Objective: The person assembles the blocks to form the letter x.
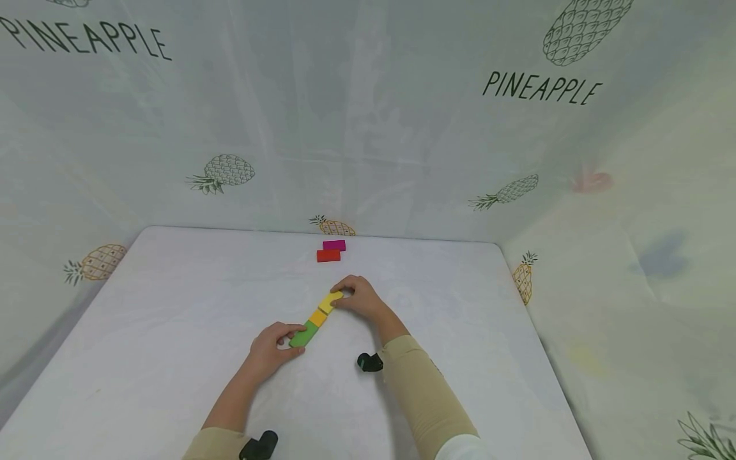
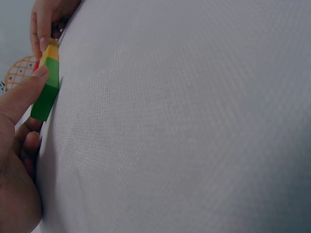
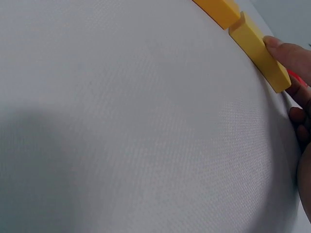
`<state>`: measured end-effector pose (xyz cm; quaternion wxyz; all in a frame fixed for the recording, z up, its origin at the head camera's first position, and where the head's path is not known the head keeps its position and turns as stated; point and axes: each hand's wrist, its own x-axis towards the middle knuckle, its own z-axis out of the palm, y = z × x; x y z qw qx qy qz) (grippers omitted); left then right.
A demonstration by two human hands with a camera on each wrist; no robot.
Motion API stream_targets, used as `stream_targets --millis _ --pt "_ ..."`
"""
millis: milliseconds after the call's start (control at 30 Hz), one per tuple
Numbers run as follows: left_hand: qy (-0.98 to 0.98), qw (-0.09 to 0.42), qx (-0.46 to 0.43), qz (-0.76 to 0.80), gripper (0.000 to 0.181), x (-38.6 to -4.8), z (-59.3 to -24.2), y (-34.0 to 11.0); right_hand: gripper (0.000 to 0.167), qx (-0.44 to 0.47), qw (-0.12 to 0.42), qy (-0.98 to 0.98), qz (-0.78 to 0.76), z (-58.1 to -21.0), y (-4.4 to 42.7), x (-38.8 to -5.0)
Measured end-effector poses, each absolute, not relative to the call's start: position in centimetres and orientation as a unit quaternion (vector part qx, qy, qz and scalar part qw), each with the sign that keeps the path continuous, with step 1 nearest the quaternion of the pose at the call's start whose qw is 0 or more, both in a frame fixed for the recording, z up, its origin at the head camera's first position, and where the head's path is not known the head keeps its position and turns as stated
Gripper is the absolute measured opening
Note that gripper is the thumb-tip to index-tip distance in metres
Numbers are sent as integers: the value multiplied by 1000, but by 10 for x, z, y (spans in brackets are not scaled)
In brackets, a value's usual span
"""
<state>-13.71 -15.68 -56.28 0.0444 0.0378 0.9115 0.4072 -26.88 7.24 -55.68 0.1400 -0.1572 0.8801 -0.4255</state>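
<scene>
Your L hand [image 1: 271,347] pinches green block [image 1: 303,335], near left; your R hand [image 1: 365,301] pinches yellow block [image 1: 328,303], farther right; orange block [image 1: 317,317] btwn.

We log the left hand [image 1: 270,350] and right hand [image 1: 359,300] as bare. Left sleeve [image 1: 214,444] and right sleeve [image 1: 422,390]: beige, plain. Beside their cuffs, we note a rounded black left attachment [image 1: 261,445] and right attachment [image 1: 370,362]. White material [image 1: 462,448] edges the right sleeve's upper end.
</scene>
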Motion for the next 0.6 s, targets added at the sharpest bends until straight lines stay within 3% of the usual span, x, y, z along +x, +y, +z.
stream_targets --millis 600 --pt "909 58 34 411 40 -137 -559 -157 20 -155 149 882 -419 -557 73 -269"
